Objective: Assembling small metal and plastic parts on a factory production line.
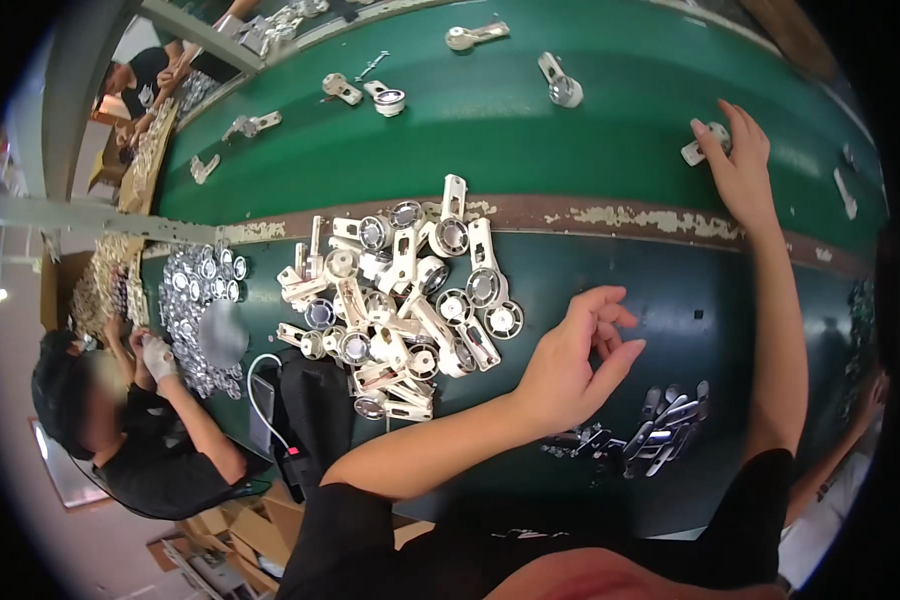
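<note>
My right hand reaches out over the green belt, thumb and fingers around a white plastic part with a round end and a short flat arm. My left hand is above the dark green table, its fingers loosely curled and the thumb apart, with nothing seen between them. To its left lies a heap of similar white parts, with round ends and slotted arms. Nearer to me, below the left hand, is a small pile of shiny dark and silver strips.
More parts lie on the belt, among them a white part and a ring-ended part. A worn brown rail separates belt and table. A black bag with a white cable sits at left. Other people work on both sides.
</note>
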`<control>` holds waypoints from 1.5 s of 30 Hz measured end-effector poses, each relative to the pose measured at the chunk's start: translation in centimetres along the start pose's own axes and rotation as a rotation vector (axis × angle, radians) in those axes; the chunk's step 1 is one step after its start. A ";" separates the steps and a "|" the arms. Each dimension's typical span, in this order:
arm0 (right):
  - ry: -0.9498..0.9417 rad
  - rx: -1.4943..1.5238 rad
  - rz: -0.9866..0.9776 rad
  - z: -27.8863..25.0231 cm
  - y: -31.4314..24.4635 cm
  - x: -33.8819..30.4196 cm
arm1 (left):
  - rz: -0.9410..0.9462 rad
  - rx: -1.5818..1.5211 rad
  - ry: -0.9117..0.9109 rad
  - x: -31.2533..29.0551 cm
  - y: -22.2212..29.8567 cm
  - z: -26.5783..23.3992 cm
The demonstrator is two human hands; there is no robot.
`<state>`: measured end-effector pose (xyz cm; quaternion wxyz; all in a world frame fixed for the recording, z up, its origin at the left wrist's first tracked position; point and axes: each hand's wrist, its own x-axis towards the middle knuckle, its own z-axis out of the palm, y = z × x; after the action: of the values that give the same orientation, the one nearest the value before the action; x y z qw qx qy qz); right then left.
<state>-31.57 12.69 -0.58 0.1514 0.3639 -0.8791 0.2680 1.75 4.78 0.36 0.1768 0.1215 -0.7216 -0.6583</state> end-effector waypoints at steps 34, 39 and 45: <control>-0.707 -0.048 -0.193 15.2 -26.6 14.7 | 0.119 0.175 0.076 0.4 -0.9 2.3; -0.569 -0.360 -0.263 15.1 -33.4 9.0 | 0.079 -0.110 0.129 0.4 -0.1 0.2; -0.379 -0.235 -0.421 15.9 -30.8 9.3 | 0.030 -0.087 0.045 0.8 -0.6 0.3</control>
<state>-16.88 -19.98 1.96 0.0779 0.5616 -0.8219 0.0545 0.89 4.70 -0.16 0.2080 0.1174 -0.6898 -0.6834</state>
